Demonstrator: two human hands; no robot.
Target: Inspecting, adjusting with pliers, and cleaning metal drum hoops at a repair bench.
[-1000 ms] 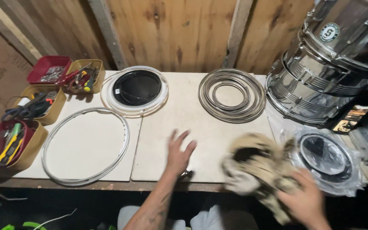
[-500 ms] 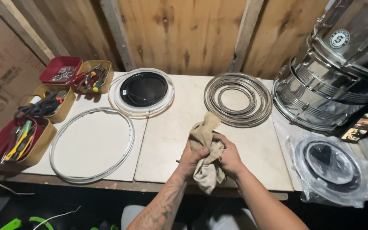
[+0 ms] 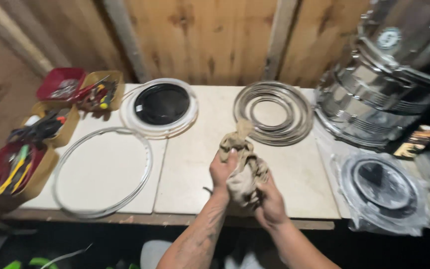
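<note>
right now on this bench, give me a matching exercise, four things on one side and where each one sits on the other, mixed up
Things:
1. crumpled rag
2. stack of metal hoops
3. black drum head
4. single thin hoop

Places:
A. flat on the near left board of the bench
B. far side, left of the hoop stack
C. held in the left hand and right hand
D. far side, beside the shiny drum shells

Pairs: 1-C, 2-D, 3-B, 4-A

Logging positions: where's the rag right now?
Head view, front centre of the table: the rag is bunched between both hands, left hand and right hand, just before the stacked metal hoops.
</note>
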